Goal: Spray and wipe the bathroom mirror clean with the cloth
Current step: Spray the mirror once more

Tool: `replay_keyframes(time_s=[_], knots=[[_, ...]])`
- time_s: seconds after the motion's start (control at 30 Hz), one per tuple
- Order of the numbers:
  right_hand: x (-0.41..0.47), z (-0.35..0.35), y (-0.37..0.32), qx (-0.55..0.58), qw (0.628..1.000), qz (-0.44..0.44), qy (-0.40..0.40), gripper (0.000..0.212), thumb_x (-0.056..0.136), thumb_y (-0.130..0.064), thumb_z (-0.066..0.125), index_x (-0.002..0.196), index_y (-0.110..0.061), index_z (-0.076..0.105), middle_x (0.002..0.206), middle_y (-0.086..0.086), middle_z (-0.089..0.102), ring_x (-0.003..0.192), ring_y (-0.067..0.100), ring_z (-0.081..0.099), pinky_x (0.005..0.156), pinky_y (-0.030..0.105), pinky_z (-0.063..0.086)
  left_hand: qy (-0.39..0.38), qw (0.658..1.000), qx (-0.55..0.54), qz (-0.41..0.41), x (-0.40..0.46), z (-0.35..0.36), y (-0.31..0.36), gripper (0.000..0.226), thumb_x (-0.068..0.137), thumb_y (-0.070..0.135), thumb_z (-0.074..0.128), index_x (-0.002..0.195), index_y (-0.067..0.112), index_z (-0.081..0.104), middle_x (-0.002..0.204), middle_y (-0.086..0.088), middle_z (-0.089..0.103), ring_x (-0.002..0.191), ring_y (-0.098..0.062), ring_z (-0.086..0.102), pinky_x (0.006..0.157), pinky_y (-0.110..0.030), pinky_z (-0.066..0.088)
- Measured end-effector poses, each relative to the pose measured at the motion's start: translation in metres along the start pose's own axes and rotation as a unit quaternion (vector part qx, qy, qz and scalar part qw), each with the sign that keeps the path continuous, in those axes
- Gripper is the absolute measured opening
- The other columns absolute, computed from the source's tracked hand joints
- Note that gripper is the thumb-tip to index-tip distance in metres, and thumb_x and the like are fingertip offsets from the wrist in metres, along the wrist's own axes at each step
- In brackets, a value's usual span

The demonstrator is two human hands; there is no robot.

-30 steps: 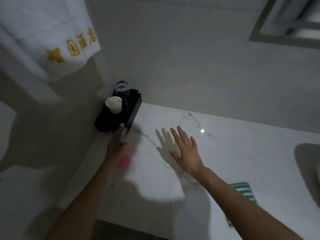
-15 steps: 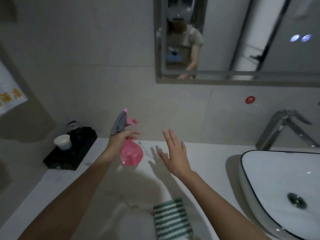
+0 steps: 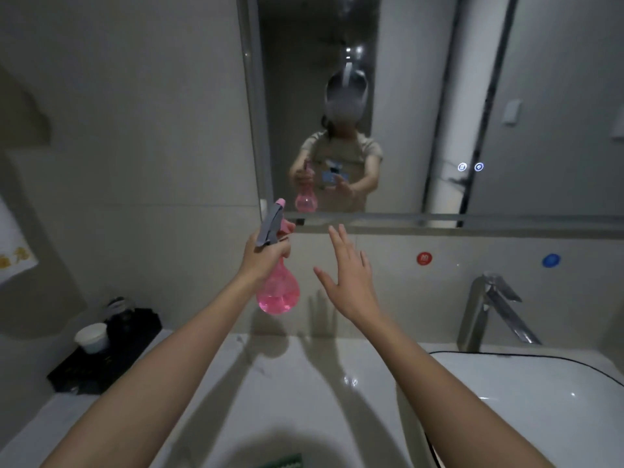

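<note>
My left hand [image 3: 266,255] grips the neck of a pink spray bottle [image 3: 278,292] with a grey trigger head, held up in the air just below the lower left corner of the mirror [image 3: 422,106], its nozzle toward the glass. To its right my right hand [image 3: 351,282] is raised with straight, spread fingers, holding nothing. The mirror fills the upper right and reflects a person with the bottle. Only a sliver of the green and white striped cloth [image 3: 282,462] shows at the bottom edge, on the white counter [image 3: 304,376].
A black tray [image 3: 101,359] with a white cup [image 3: 91,337] and a glass sits at the counter's back left. At the right is a white basin [image 3: 540,400] under a steel faucet [image 3: 489,312]. A white towel [image 3: 13,251] hangs at the left.
My left hand has lifted the spray bottle from the counter up toward the mirror. My view has risen from the counter to the mirror. My right hand has risen with it, still spread.
</note>
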State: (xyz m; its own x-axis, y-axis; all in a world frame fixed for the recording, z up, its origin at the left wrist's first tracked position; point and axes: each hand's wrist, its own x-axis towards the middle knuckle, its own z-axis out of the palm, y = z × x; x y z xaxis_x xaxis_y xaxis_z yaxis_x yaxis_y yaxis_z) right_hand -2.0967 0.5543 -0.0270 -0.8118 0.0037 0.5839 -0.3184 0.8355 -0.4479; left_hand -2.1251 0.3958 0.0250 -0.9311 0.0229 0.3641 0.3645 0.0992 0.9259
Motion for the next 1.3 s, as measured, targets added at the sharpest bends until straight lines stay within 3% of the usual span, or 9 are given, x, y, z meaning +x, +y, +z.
replay_keyframes(time_s=[0.1, 0.27, 0.33, 0.4, 0.53, 0.8, 0.93, 1.17, 1.3], knots=[[0.008, -0.010, -0.007, 0.012, 0.999, -0.004, 0.033, 0.073, 0.096, -0.035, 0.053, 0.152, -0.023, 0.008, 0.161, -0.005, 0.003, 0.147, 0.011, 0.007, 0.117, 0.036, 0.001, 0.046, 0.998, -0.046, 0.006, 0.009, 0.007, 0.020, 0.046, 0.071, -0.016, 0.051, 0.076, 0.030, 0.058, 0.076, 0.009, 0.059, 0.068, -0.009, 0.051, 0.060, -0.024, 0.042], [0.008, -0.016, -0.009, 0.015, 0.999, -0.009, 0.046, 0.071, 0.096, -0.032, 0.054, 0.152, -0.021, 0.011, 0.160, -0.004, 0.009, 0.146, 0.011, 0.009, 0.115, 0.025, -0.003, 0.041, 0.997, -0.064, -0.017, 0.030, 0.013, 0.026, 0.048, 0.063, -0.012, 0.054, 0.072, 0.034, 0.061, 0.075, 0.008, 0.061, 0.071, -0.013, 0.052, 0.063, -0.025, 0.042], [0.006, -0.018, -0.004, 0.019, 0.998, 0.004, 0.052, 0.070, 0.096, -0.031, 0.054, 0.152, -0.020, 0.014, 0.160, -0.003, 0.013, 0.146, 0.011, 0.011, 0.114, 0.023, -0.003, 0.038, 0.997, -0.053, -0.041, 0.037, 0.017, 0.018, 0.049, 0.061, -0.011, 0.053, 0.084, 0.030, 0.066, 0.074, 0.008, 0.059, 0.074, -0.017, 0.051, 0.062, -0.026, 0.040], [0.003, -0.019, -0.001, 0.015, 0.998, 0.016, 0.053, 0.069, 0.096, -0.031, 0.054, 0.152, -0.019, 0.016, 0.159, -0.002, 0.015, 0.146, 0.012, 0.011, 0.115, 0.023, -0.002, 0.039, 0.997, -0.031, -0.061, 0.038, 0.021, 0.011, 0.045, 0.061, -0.011, 0.053, 0.092, 0.019, 0.065, 0.073, 0.004, 0.057, 0.074, -0.018, 0.050, 0.060, -0.027, 0.038], [-0.001, -0.023, 0.004, 0.014, 0.999, 0.018, 0.046, 0.068, 0.096, -0.029, 0.054, 0.151, -0.016, 0.017, 0.159, 0.000, 0.017, 0.146, 0.014, 0.014, 0.117, 0.027, 0.002, 0.088, 0.993, 0.007, -0.084, 0.040, 0.029, -0.001, 0.013, 0.058, -0.003, 0.055, 0.064, 0.009, 0.054, 0.064, -0.002, 0.052, 0.064, -0.023, 0.045, 0.052, -0.026, 0.033], [0.019, -0.041, -0.001, -0.010, 0.998, 0.015, 0.066, 0.068, 0.096, -0.031, 0.053, 0.151, -0.014, 0.016, 0.158, 0.000, 0.018, 0.146, 0.013, 0.014, 0.119, 0.029, 0.002, 0.096, 0.995, 0.010, 0.010, 0.059, 0.042, 0.016, 0.022, 0.072, -0.005, 0.054, 0.092, 0.003, 0.057, 0.082, -0.007, 0.057, 0.069, -0.020, 0.050, 0.059, -0.031, 0.040], [0.054, -0.067, -0.013, -0.043, 0.995, -0.025, 0.086, 0.069, 0.096, -0.031, 0.053, 0.152, -0.014, 0.016, 0.158, -0.001, 0.018, 0.146, 0.011, 0.012, 0.120, 0.034, 0.003, 0.112, 0.993, 0.004, 0.035, 0.076, 0.038, 0.052, 0.022, 0.070, -0.002, 0.057, 0.090, 0.008, 0.057, 0.078, 0.001, 0.057, 0.068, -0.018, 0.051, 0.061, -0.031, 0.041], [0.114, -0.114, -0.041, -0.077, 0.985, -0.061, 0.140, 0.069, 0.096, -0.034, 0.052, 0.151, -0.014, 0.016, 0.158, -0.001, 0.018, 0.146, 0.010, 0.010, 0.112, 0.017, -0.009, 0.131, 0.987, 0.016, 0.089, 0.117, 0.043, 0.120, 0.025, 0.060, 0.013, 0.055, 0.084, 0.005, 0.056, 0.080, -0.007, 0.059, 0.074, -0.028, 0.054, 0.057, -0.030, 0.034], [0.136, -0.136, -0.057, -0.096, 0.981, -0.077, 0.151, 0.069, 0.097, -0.035, 0.049, 0.152, -0.013, 0.012, 0.159, -0.001, 0.013, 0.146, 0.011, 0.009, 0.112, 0.019, -0.007, 0.155, 0.980, -0.015, 0.120, 0.130, 0.051, 0.149, 0.012, 0.072, 0.003, 0.054, 0.084, 0.005, 0.053, 0.079, -0.009, 0.057, 0.072, -0.025, 0.053, 0.057, -0.030, 0.035]])
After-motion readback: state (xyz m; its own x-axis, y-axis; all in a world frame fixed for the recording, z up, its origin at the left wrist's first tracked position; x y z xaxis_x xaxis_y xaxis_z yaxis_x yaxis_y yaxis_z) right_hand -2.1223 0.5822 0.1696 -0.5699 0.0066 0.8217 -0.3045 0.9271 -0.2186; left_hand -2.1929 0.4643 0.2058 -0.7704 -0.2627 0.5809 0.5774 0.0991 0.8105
